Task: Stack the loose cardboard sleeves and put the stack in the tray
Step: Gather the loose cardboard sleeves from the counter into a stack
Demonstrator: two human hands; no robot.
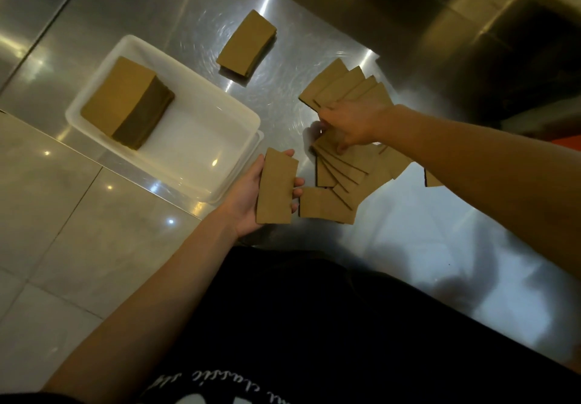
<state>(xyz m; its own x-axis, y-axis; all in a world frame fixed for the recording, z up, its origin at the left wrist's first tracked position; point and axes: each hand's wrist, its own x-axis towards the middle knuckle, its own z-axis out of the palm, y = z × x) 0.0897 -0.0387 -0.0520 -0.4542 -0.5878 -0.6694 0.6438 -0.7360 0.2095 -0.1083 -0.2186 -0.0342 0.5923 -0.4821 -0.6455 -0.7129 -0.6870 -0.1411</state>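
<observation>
Several brown cardboard sleeves (342, 171) lie fanned out and overlapping on the steel counter, right of centre. My right hand (352, 125) rests on top of this fan, fingers curled down onto one sleeve; whether it grips it I cannot tell. My left hand (248, 196) holds a small flat stack of sleeves (276, 186) upright in its palm, just left of the fan. A white plastic tray (201, 149) stands at the left with a tall stack of sleeves (125, 101) inside its far end.
Another short stack of sleeves (246, 43) lies on the steel counter (440, 246) behind the tray. The counter's left edge runs diagonally past the tray, with tiled floor (63, 215) below. A steel wall rises at the back.
</observation>
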